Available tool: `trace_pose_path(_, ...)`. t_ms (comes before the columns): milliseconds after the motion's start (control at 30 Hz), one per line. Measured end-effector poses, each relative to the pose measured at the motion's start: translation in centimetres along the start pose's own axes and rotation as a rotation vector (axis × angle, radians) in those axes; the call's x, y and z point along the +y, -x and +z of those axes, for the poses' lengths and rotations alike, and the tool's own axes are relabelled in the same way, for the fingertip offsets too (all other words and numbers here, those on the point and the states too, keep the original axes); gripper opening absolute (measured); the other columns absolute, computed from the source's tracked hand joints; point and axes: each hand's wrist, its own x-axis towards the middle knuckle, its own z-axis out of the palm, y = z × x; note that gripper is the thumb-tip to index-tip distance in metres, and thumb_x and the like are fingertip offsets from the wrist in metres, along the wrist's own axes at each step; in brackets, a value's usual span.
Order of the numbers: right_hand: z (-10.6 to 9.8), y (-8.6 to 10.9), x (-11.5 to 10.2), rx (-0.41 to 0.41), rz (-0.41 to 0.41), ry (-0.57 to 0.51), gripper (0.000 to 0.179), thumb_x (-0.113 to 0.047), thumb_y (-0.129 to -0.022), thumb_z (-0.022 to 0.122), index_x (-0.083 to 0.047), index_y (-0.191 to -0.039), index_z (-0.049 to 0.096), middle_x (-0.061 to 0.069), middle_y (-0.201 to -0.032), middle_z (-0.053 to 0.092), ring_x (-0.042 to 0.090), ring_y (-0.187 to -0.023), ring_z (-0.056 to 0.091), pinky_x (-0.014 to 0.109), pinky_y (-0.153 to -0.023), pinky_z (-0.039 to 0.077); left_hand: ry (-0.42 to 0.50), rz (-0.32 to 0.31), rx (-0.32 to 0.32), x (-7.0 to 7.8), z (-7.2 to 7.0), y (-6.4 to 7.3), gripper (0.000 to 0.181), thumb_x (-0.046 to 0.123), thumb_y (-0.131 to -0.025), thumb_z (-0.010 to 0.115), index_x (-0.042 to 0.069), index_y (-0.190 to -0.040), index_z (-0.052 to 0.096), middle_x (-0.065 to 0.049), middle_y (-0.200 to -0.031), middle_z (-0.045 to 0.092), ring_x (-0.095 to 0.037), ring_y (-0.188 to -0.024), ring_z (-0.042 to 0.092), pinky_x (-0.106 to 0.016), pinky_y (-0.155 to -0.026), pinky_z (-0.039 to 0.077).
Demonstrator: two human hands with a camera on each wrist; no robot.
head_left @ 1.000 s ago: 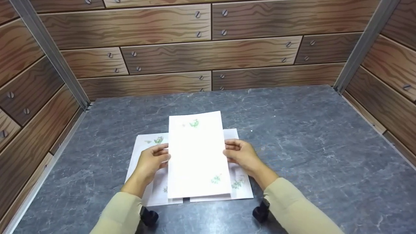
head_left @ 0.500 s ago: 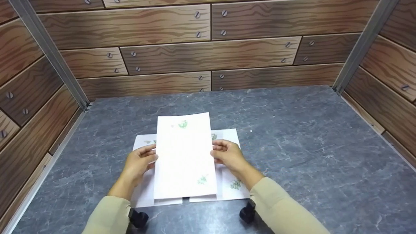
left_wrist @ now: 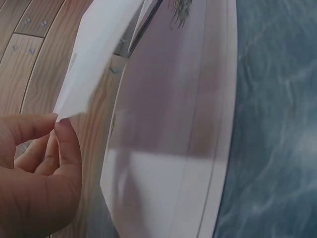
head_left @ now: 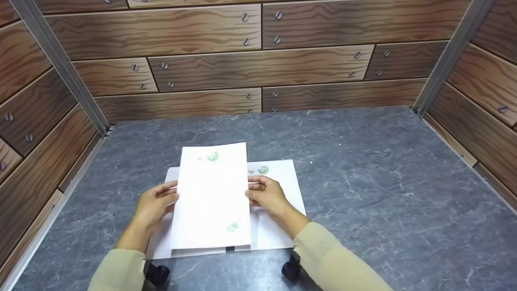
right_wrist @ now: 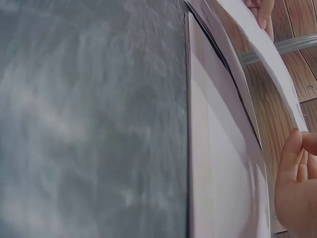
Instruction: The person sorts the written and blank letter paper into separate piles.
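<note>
A white paper sheet [head_left: 212, 198] with small green plant prints near its top and lower right is held up by both hands. My left hand [head_left: 153, 204] pinches its left edge between thumb and fingers, as the left wrist view shows with the hand [left_wrist: 44, 183] at the sheet's rim [left_wrist: 94, 54]. On the opposite edge, my right hand [head_left: 266, 196] pinches it the same way. Beneath lie two piles of similar printed paper side by side. The left pile [head_left: 159, 244] is mostly covered by the raised sheet; more of the right pile [head_left: 290, 186] shows.
A dark grey marbled tabletop [head_left: 363, 182] spreads around the paper. Wood-plank patterned walls [head_left: 202, 72] stand at the back and sides, with metal posts [head_left: 68, 76] in the corners. A black wrist mount [head_left: 157, 275] hangs below the left sleeve.
Both hands have carried the sheet steadily leftward, from over the middle of the two piles to over the left one. More of the right pile is uncovered, and the grip looks the same.
</note>
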Motion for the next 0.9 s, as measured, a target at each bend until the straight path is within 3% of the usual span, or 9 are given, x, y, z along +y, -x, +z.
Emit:
trace_pose_path(500,3.0,0.3,0.0,-0.029,-0.001,0.004,0.039,0.008,-0.084,0.065,0.002,-0.122,0.059,0.010,-0.095,0.064,0.014,-0.073,0.061,0.027,-0.064,0.056,-0.044,-0.014,-0.046,0.2,-3.2,-0.2,0.050,0.003,-0.092,0.062,-0.004,-0.138,0.045,-0.003,-0.109,0.059,-0.008,-0.087,0.057,-0.022,-0.071,0.051)
trace_pose_path(900,4.2,0.4,0.1,-0.038,-0.001,-0.008,0.041,0.008,-0.084,0.064,0.002,-0.124,0.057,0.009,-0.094,0.062,0.014,-0.073,0.061,0.025,-0.062,0.056,-0.035,-0.028,-0.057,-0.2,-4.3,-0.4,0.050,0.003,-0.092,0.061,-0.005,-0.138,0.045,-0.001,-0.107,0.062,-0.007,-0.088,0.060,-0.023,-0.073,0.052)
